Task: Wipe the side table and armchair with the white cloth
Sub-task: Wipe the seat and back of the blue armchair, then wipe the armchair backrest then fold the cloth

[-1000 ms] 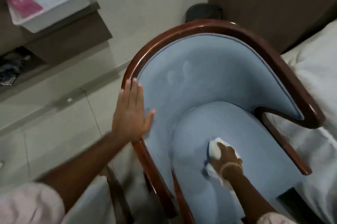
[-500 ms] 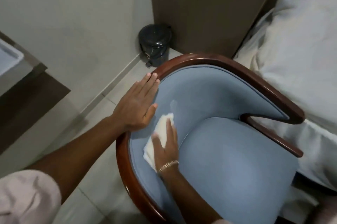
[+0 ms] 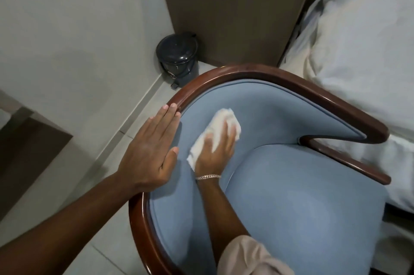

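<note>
Head view: the right hand (image 3: pixel 216 149) presses the white cloth (image 3: pixel 220 128) flat against the blue armchair (image 3: pixel 291 196) backrest's inner left side, fingers spread over it. The left hand (image 3: pixel 152 151) lies open, grasping nothing, on the wooden rim (image 3: pixel 280 76).

the left hand (image 3: pixel 150 151) lies flat and open on the wooden rim of the armchair (image 3: pixel 291 196), fingers together, thumb over the padding. the right hand (image 3: pixel 216 149) presses palm-down on a white cloth (image 3: pixel 220 124) against the chair's inner back, fingers spread, a bracelet (image 3: pixel 208 177) at the wrist, forearm crossing the seat.
</note>
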`<state>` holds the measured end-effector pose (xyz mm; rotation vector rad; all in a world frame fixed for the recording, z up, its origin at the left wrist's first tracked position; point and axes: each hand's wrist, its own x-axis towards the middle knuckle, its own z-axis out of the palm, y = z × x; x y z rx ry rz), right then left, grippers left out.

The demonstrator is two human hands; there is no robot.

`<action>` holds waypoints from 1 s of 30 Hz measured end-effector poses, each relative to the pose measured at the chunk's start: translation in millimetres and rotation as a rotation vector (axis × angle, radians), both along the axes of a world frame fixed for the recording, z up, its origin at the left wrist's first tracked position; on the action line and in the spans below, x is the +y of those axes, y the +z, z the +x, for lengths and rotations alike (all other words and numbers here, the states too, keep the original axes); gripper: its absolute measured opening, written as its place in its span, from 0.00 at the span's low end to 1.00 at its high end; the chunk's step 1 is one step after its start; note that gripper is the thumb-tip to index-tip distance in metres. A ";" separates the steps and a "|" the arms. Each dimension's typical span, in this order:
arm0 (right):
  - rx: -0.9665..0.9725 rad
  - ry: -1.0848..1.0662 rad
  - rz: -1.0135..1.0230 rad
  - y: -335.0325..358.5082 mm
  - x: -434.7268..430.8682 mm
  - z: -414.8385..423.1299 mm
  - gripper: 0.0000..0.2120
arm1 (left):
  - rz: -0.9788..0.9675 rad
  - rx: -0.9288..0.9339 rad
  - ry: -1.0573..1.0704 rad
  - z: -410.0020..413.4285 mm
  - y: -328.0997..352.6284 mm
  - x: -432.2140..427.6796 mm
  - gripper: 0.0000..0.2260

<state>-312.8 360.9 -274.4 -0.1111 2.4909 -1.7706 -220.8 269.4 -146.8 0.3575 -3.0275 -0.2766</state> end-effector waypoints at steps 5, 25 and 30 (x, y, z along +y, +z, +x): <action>-0.320 0.162 0.047 -20.1 74.0 75.1 0.27 | -0.020 -0.007 0.002 -3.3 7.7 5.8 0.31; -0.260 0.687 0.050 185.9 27.0 102.3 0.25 | 1.864 0.395 0.766 56.6 68.5 -25.2 0.26; 0.213 0.976 0.152 274.1 -99.3 123.2 0.31 | 2.237 0.517 0.675 151.6 127.4 -118.2 0.32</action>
